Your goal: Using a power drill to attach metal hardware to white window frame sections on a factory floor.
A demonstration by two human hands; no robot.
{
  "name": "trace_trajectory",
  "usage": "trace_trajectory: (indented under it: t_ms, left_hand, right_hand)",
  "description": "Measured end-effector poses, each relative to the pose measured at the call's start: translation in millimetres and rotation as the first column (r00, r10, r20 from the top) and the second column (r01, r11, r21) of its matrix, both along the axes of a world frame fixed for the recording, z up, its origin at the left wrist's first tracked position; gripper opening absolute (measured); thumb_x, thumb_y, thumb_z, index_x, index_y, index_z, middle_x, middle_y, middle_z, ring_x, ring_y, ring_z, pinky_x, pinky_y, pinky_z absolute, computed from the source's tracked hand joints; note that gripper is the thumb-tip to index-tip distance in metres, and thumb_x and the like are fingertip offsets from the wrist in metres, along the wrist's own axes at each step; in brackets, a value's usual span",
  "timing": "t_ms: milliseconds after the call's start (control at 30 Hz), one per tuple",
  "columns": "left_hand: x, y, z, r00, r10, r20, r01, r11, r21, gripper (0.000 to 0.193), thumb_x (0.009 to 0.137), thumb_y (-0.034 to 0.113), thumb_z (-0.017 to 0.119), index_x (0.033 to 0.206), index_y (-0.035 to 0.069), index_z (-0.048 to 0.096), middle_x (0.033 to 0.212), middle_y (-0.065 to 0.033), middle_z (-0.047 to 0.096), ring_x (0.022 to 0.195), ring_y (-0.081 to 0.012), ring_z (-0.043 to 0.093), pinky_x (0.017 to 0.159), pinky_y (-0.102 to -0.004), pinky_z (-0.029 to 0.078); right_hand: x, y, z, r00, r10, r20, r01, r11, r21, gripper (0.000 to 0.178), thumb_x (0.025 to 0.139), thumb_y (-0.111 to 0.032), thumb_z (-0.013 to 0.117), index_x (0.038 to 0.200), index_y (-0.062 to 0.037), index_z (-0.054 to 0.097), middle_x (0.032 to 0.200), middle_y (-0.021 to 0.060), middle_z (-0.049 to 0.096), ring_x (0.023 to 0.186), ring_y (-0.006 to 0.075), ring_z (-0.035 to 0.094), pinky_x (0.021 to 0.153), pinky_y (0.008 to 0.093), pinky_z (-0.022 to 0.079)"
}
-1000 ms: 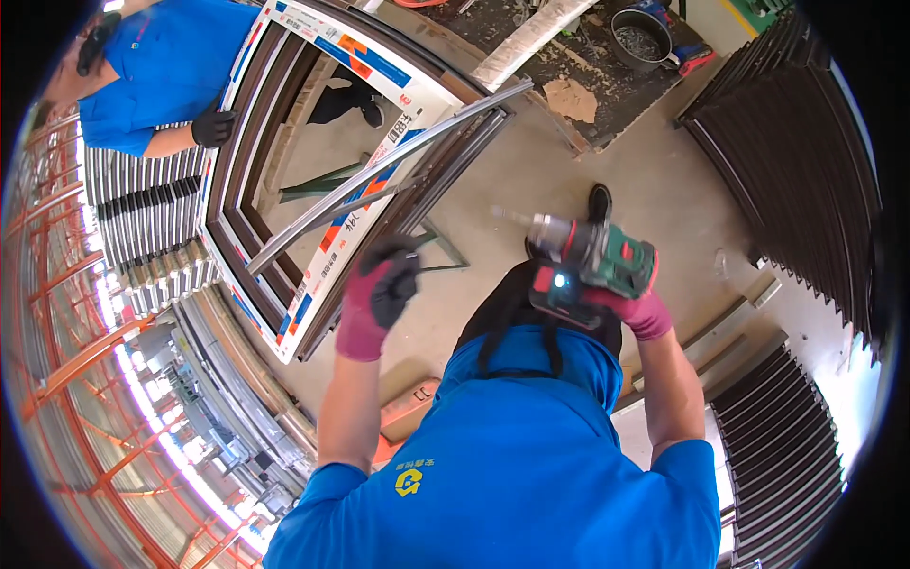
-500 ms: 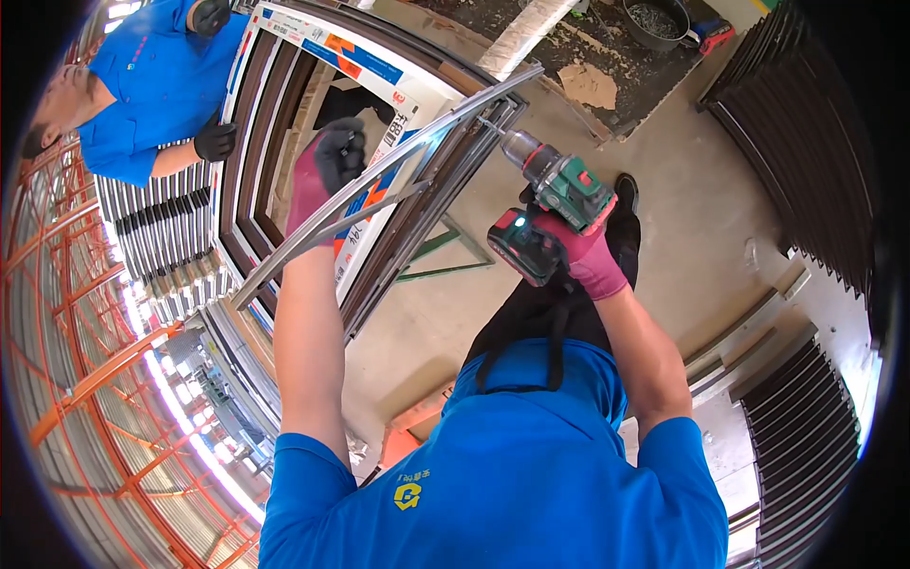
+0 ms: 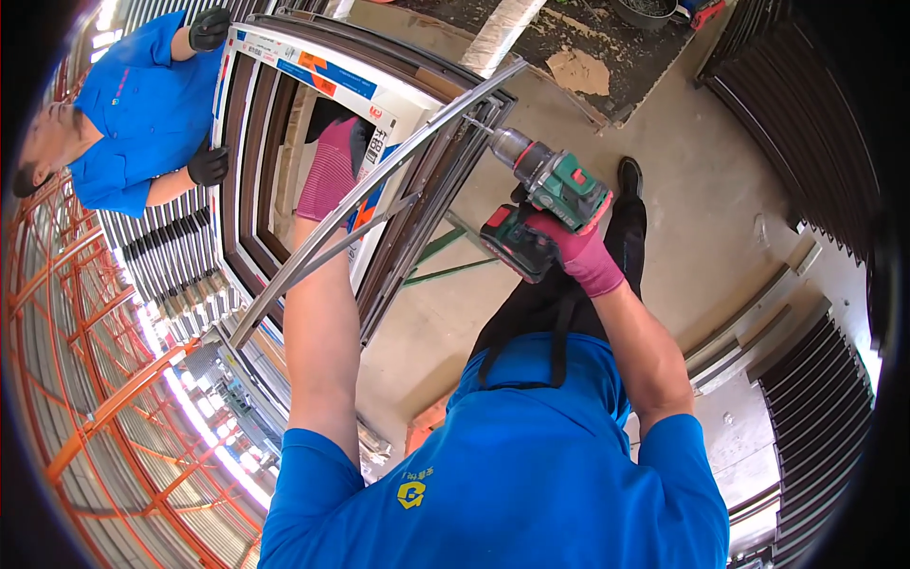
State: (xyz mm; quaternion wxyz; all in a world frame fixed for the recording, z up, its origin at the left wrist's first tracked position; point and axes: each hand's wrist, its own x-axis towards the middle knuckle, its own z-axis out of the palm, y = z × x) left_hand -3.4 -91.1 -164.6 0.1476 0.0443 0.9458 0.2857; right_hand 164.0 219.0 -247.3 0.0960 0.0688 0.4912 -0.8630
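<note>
My right hand (image 3: 580,254), in a pink glove, is wrapped round the grip of a green and black cordless drill (image 3: 567,192). Its thin bit points at the outer side of a stack of dark window frames (image 3: 417,248); whether the tip touches I cannot tell. My left hand (image 3: 334,169), in a pink glove with black fingers, reaches over a slanting silver metal bar (image 3: 365,188) into the opening of the top frame. That frame wears white printed protective film (image 3: 313,71). The left fingers are hidden.
A co-worker in a blue shirt (image 3: 142,104) rests black-gloved hands at the frame's far left edge. Green stand legs (image 3: 441,261) show beneath the stack. Dark profiles (image 3: 787,123) stand at the right. A pan of small parts (image 3: 649,13) sits on the dirty board at the back.
My left hand has turned, and its curled black fingers have gone out of sight. The drill has shifted slightly left. The co-worker's upper hand has come down to the frame's corner.
</note>
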Motion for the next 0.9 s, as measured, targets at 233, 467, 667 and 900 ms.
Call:
trace_trajectory:
  t_ms: [233,467,667,900]
  left_hand:
    - [11,-3,17,1.0,0.023,0.021,-0.023,0.999,-0.025,0.036,0.094,0.019,0.061,0.125,0.001,0.062,0.105,-0.0158,0.067,0.099,-0.0267,0.067,0.087,-0.035,0.052]
    - [-2,3,15,0.998,0.062,0.032,-0.06,0.997,-0.043,0.036,0.094,0.018,0.061,0.125,0.001,0.062,0.106,-0.0161,0.067,0.1,-0.0267,0.066,0.087,-0.035,0.052]
    - [13,1,33,0.994,0.104,0.036,-0.101,0.992,-0.071,0.036,0.094,0.018,0.061,0.125,0.001,0.062,0.108,-0.0164,0.067,0.101,-0.0268,0.066,0.088,-0.0349,0.052]
    - [-3,13,28,0.991,0.128,0.045,-0.124,0.989,-0.08,0.035,0.094,0.018,0.061,0.125,0.001,0.061,0.109,-0.0168,0.066,0.102,-0.0268,0.066,0.089,-0.0349,0.051]
  right_hand:
    - [-2,6,5,0.988,0.025,-0.15,0.013,0.968,0.249,0.035,0.078,0.0,0.071,0.112,-0.0031,0.068,0.103,0.0076,0.072,0.095,0.0186,0.069,0.085,0.0328,0.055]
    - [4,2,2,1.0,0.018,-0.018,-0.016,0.997,0.075,0.038,0.075,0.002,0.074,0.112,-0.0034,0.068,0.108,0.0071,0.071,0.098,0.0185,0.068,0.086,0.0331,0.055]
    - [-10,1,17,0.972,-0.028,-0.233,0.075,0.977,0.198,0.031,0.076,0.0,0.074,0.106,-0.0028,0.069,0.093,0.007,0.073,0.085,0.0202,0.071,0.079,0.0326,0.056]
    - [-9,1,12,0.981,-0.042,-0.192,0.078,0.98,0.186,0.031,0.075,0.0,0.074,0.105,-0.0029,0.069,0.092,0.0068,0.073,0.084,0.0197,0.071,0.078,0.0325,0.056]
